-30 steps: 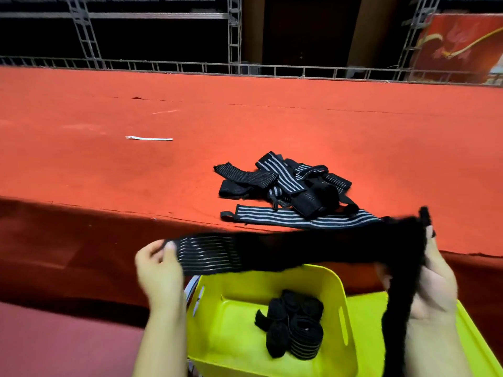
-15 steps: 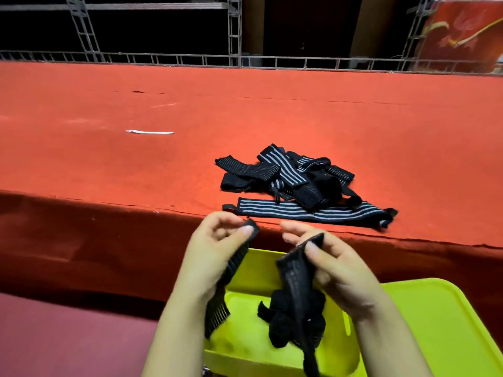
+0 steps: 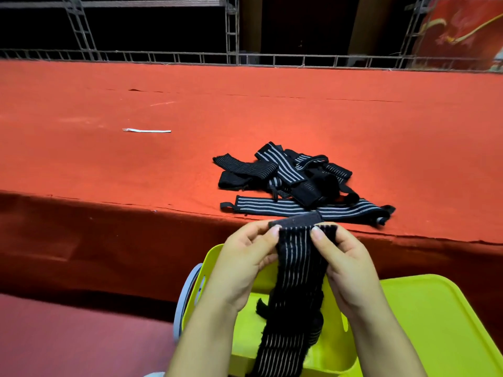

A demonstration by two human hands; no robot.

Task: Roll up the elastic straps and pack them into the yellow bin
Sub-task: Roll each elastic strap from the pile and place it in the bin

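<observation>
A wide table (image 3: 109,164) covered in orange-red felt cloth fills most of the view, its near edge running across the middle and dropping into a darker red drape. Behind its far edge runs a grey metal truss railing (image 3: 174,57). Below the near edge stands a bright yellow plastic bin (image 3: 337,346) with handle slots, and a second yellow bin (image 3: 435,322) touches it on the right. Near the table's near edge, right of centre, lies a loose pile of black elastic straps with grey stripes (image 3: 294,180), one stretched flat along the edge. Both hands are close together above the first bin: the left hand (image 3: 245,265) and the right hand (image 3: 345,262) each pinch the top end of one black grey-striped elastic strap (image 3: 299,268), thumbs on its front, and its length hangs down into the bin. A thin white strip (image 3: 147,130) lies alone toward the table's left side.
</observation>
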